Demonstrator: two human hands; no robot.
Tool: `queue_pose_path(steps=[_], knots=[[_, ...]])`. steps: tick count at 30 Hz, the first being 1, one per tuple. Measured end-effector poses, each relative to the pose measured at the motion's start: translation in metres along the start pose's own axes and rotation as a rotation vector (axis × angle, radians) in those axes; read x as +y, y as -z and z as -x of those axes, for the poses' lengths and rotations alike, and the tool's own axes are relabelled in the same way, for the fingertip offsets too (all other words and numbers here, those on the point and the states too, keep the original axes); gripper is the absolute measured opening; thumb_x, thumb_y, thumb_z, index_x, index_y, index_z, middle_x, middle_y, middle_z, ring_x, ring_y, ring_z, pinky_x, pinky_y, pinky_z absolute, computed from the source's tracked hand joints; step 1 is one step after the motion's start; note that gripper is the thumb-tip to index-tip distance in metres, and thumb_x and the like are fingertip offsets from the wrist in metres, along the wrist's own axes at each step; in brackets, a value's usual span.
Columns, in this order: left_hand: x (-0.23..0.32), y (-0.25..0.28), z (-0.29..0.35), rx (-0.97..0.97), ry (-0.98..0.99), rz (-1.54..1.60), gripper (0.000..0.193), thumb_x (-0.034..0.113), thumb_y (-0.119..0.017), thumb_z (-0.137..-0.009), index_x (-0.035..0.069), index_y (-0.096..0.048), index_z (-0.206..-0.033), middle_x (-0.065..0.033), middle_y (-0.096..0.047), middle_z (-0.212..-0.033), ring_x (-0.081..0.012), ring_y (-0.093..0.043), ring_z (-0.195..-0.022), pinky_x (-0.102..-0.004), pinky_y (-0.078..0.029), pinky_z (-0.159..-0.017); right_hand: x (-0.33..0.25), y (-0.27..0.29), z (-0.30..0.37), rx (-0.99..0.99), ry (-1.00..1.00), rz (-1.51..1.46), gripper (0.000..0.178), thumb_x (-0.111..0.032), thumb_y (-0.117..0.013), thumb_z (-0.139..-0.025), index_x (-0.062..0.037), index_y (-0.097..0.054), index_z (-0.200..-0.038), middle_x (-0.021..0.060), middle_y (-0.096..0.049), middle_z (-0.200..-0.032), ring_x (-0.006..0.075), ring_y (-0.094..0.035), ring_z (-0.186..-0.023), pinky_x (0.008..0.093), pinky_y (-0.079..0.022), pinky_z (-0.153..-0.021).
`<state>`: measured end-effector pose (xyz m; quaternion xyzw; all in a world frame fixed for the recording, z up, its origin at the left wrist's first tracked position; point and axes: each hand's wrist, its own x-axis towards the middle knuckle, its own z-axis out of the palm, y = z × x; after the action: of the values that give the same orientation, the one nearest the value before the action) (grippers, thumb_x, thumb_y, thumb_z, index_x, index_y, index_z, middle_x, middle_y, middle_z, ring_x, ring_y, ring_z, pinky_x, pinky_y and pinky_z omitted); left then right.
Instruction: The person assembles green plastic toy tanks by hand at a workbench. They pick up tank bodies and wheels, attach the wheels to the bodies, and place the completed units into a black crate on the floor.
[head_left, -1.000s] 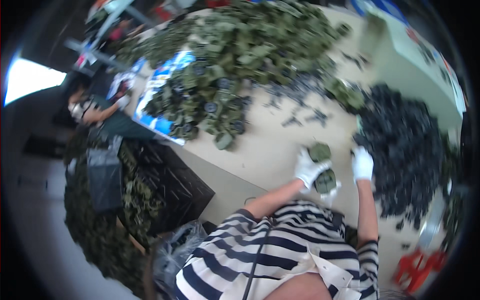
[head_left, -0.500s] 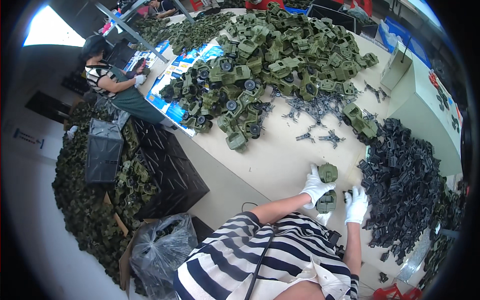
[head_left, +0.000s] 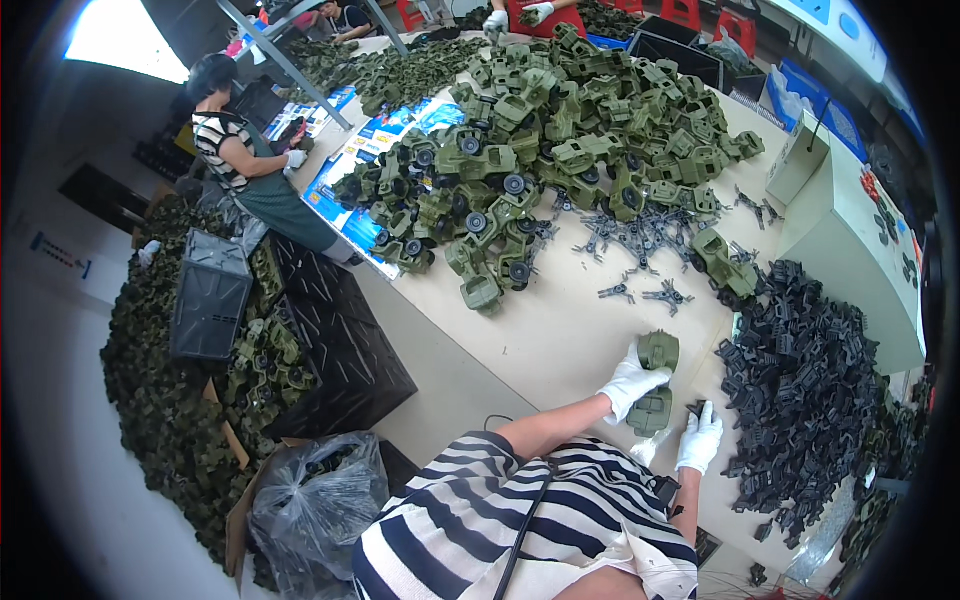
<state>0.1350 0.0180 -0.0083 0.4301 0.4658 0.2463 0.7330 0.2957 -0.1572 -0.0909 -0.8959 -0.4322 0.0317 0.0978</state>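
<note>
White-gloved, my left hand (head_left: 628, 384) grips a green toy car body (head_left: 657, 350) around its middle, just above the table near my body. The two ends of the car body show beyond my fingers. To the right, my right hand (head_left: 700, 441), also gloved in white, pinches a small black plastic part (head_left: 695, 408); the fingers cover most of it. This hand is apart from the car body. Beside it on the right spreads a large pile of black plastic parts (head_left: 790, 370).
A big heap of green toy cars (head_left: 560, 150) covers the far table. Grey forked parts (head_left: 640, 235) lie before it, near a single green car (head_left: 722, 265). A pale machine housing (head_left: 850, 220) stands right. A black crate (head_left: 335, 330) sits left, near a co-worker (head_left: 240, 160).
My right hand has shifted slightly down, with the black part still at its fingertips. My left hand keeps the car body nearly in place. A co-worker's gloved hands now show at the far side.
</note>
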Motion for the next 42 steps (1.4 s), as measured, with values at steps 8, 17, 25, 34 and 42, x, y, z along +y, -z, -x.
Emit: queue_pose_path(steps=[8,17,25,34,42], knots=[[0.076,0.03,0.031,-0.441,0.332,0.295,0.045,0.03,-0.067,-0.094,0.01,-0.053,-0.132,-0.0017,-0.065,-0.111,-0.0125,-0.065,-0.096,-0.031,-0.056,-0.082,0.009,0.009,0.008,-0.002,0.039,-0.018,0.054,-0.022,-0.07,-0.088,-0.0071,-0.055,-0.138,0.0172,-0.058,-0.129,0.0359,-0.057,-0.109,0.0441,-0.047,-0.094],[0.089,0.023,0.059,-0.578,0.249,0.145,0.069,0.023,-0.067,-0.093,0.008,-0.033,-0.151,-0.0065,-0.058,-0.125,-0.0151,-0.059,-0.109,-0.0308,-0.05,-0.094,-0.004,0.068,-0.039,-0.231,-0.238,-1.167,0.045,-0.024,-0.057,-0.102,-0.0049,-0.053,-0.142,0.0006,-0.065,-0.126,0.0069,-0.059,-0.101,0.0266,-0.048,-0.081],[0.101,0.019,0.072,-0.636,0.223,0.198,0.069,0.019,-0.067,-0.092,0.01,-0.032,-0.152,-0.0077,-0.059,-0.122,-0.0152,-0.061,-0.106,-0.0309,-0.053,-0.089,-0.034,0.109,-0.055,-0.438,-0.028,-1.458,0.053,-0.024,-0.052,-0.103,0.0059,-0.042,-0.146,0.0124,-0.049,-0.146,0.0204,-0.047,-0.133,0.0347,-0.033,-0.114],[0.1,0.023,0.073,-0.637,0.224,0.229,0.07,0.02,-0.069,-0.093,0.011,-0.033,-0.152,-0.0072,-0.059,-0.121,-0.0139,-0.061,-0.104,-0.0298,-0.054,-0.086,-0.035,0.105,-0.051,-0.542,-0.001,-1.755,0.055,-0.024,-0.06,-0.1,0.0049,-0.044,-0.144,0.0109,-0.053,-0.141,0.0198,-0.05,-0.129,0.0358,-0.036,-0.112],[0.108,0.014,0.079,-0.61,0.091,0.172,0.067,0.013,-0.071,-0.089,0.005,-0.038,-0.148,-0.0073,-0.061,-0.12,-0.0133,-0.062,-0.1,-0.0308,-0.055,-0.083,-0.037,0.114,-0.044,-0.467,-0.073,-1.69,0.042,-0.021,-0.053,-0.102,0.005,-0.054,-0.135,0.0096,-0.064,-0.126,0.0194,-0.06,-0.114,0.0339,-0.045,-0.102]])
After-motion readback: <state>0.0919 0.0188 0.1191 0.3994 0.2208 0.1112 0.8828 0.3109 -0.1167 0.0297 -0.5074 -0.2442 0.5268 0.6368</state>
